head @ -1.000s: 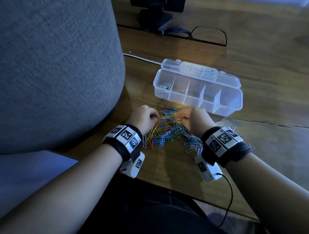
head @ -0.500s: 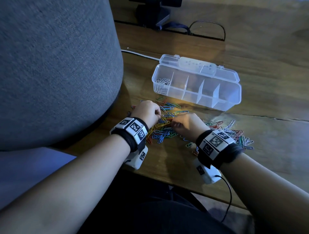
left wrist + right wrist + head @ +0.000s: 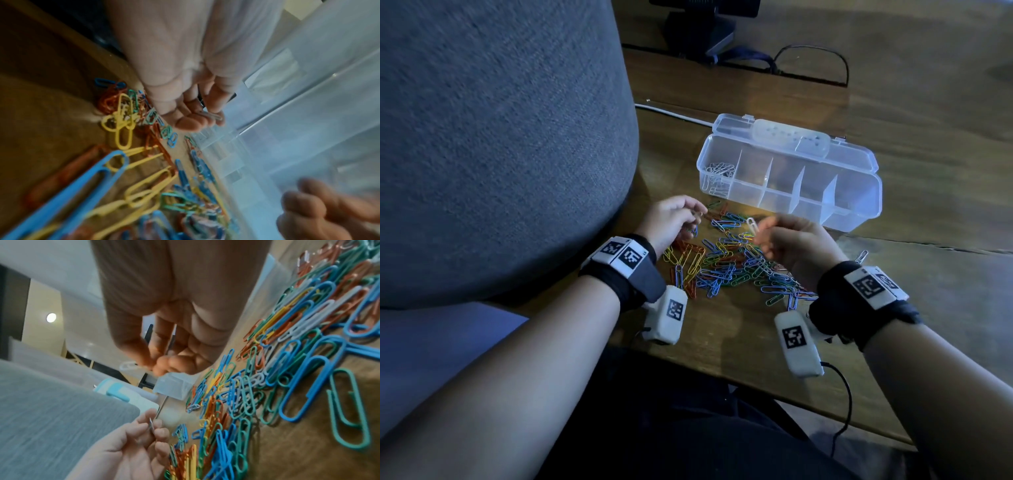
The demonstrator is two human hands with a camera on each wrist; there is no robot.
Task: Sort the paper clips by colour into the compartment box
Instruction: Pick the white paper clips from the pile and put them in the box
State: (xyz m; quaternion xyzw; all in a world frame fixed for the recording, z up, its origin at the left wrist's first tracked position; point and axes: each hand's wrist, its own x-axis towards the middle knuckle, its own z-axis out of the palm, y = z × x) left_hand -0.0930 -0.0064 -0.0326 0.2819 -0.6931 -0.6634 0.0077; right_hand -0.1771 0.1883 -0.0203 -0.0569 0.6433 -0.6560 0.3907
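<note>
A heap of coloured paper clips (image 3: 726, 263) lies on the wooden table in front of a clear compartment box (image 3: 859, 192) with its lid open. Its leftmost compartment holds several white clips (image 3: 717, 173); the other compartments look bare. My left hand (image 3: 674, 219) hovers over the heap's left end and pinches a pale clip (image 3: 213, 115) between thumb and fingers. My right hand (image 3: 791, 243) is raised above the heap's middle and pinches a white clip (image 3: 752, 225), seen again as the white clip (image 3: 128, 366) in the right wrist view.
A large grey upholstered seat (image 3: 500, 137) crowds the table's left side. A white cable (image 3: 671, 113) runs behind the box. A dark stand (image 3: 698, 31) and black cables (image 3: 808, 58) sit at the far edge. A wide crack (image 3: 928, 245) crosses the table to the right.
Both hands have risen off the heap, each with a pale clip pinched. The right hand moved up and towards the box; the left hand shifted slightly forward.
</note>
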